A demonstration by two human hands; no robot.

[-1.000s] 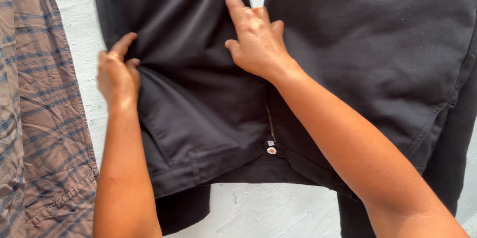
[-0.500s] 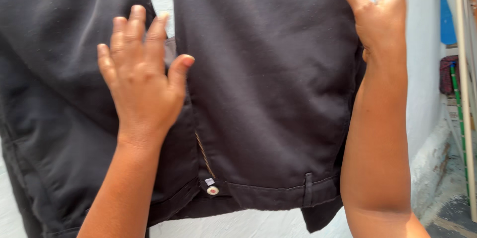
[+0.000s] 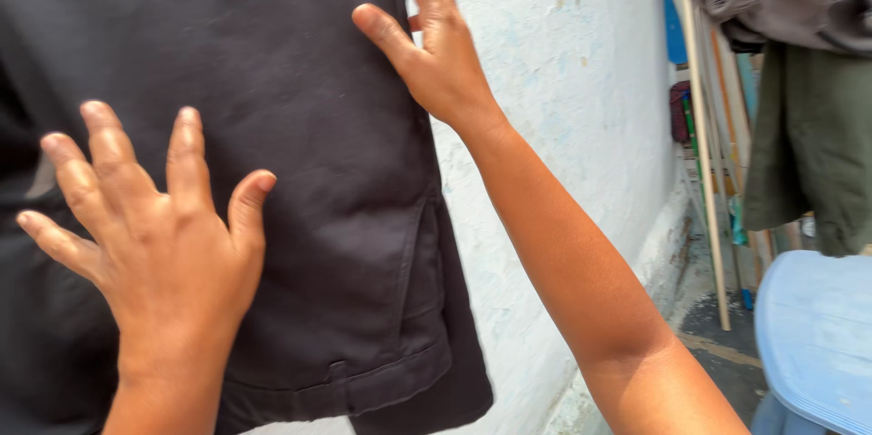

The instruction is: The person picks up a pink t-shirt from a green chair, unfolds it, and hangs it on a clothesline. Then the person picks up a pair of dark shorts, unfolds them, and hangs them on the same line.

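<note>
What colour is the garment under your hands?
Plain black garment, no pattern, seen in the head view.

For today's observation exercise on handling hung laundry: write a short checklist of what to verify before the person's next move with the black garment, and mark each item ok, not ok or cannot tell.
1. Left hand flat on the black garment, fingers spread: ok.
2. Right hand at the garment's right edge, fingers touching the cloth: ok.
3. Either hand actually gripping the fabric: not ok; both look open.
4. Garment secured at the top: cannot tell; its upper part is out of view.
5. Garment hangs close to the pale wall, whether it touches: cannot tell.
6. Blue plastic surface and the wooden pole stand apart from both arms: ok.
</note>
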